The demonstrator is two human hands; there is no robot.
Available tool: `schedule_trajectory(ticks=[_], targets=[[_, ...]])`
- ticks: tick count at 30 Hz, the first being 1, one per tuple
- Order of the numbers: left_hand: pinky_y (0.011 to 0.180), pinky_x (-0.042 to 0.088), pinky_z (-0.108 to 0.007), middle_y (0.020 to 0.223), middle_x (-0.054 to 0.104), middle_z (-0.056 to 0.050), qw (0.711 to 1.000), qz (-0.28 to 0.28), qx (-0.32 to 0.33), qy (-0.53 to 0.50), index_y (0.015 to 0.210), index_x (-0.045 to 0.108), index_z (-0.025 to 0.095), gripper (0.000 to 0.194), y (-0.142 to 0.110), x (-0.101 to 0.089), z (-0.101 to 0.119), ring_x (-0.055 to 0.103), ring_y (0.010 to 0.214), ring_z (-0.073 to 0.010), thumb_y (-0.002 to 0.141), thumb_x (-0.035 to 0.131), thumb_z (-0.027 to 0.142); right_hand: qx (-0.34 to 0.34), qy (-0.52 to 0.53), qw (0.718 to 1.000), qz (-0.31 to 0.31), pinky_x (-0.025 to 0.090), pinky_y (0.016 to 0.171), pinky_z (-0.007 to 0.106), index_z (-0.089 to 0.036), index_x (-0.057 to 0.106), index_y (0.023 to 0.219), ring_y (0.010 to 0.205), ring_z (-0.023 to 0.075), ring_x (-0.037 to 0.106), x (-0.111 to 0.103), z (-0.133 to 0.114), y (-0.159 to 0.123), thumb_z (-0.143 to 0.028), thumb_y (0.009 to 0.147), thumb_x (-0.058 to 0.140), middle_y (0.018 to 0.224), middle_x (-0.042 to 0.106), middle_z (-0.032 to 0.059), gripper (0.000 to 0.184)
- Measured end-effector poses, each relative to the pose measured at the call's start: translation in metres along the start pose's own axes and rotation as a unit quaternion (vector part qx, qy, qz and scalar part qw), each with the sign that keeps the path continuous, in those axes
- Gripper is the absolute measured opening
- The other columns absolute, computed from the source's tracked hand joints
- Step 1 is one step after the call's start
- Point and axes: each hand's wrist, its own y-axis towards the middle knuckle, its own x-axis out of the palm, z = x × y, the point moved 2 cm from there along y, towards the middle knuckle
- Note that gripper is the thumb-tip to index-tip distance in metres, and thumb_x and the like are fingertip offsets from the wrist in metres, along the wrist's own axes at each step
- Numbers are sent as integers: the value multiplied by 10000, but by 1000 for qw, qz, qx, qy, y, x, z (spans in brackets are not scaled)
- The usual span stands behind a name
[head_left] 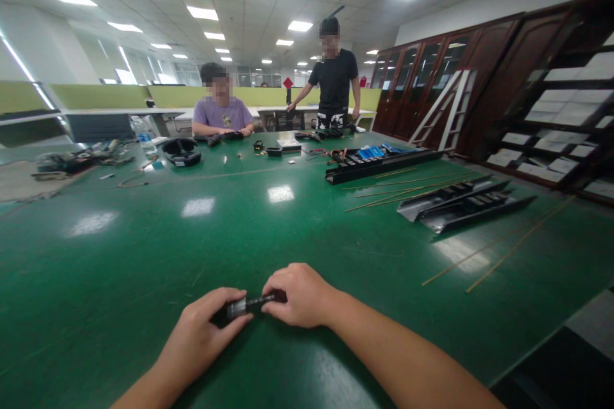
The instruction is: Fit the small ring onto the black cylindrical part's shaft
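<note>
Low over the green table (158,255), my left hand (208,323) grips a small dark block-shaped part (236,308) with a greyish end between thumb and fingers. My right hand (300,297) pinches the end of a thin dark strip (259,302), which reaches across to the block. Whether the strip and block are one piece, I cannot tell. Both hands are closed and only a short gap apart. My right fingers partly cover the strip's far end.
Black metal channels (460,204) and thin yellowish rods (398,198) lie to the right. Another long channel (384,166) holds blue parts. A black headset (181,152) and cluttered cables (81,156) sit at the far left. Two people (223,108) are across the table; a stepladder (448,112) stands behind right.
</note>
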Motion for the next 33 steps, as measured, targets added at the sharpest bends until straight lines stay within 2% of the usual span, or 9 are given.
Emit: schedule_trajectory(ticks=[22,33], targets=[[789,586,-236,968,741,-4,1000,-5,-19,5,1042,675,255,286,-1,-1,-5,716,860,-169,805,719,409,19,6,1000,9,424,714,257,-228,711,909,695,141,624,-4,3,-2,-372,821,655,786,708,-14,177],[801,589,-257,985,743,-19,999,-8,-31,1,1044,688,246,292,-1,-2,-8,716,879,-189,804,714,410,24,4,1000,7,436,733,269,-217,712,921,704,151,632,-8,3,-2,-368,828,656,819,719,8,186]])
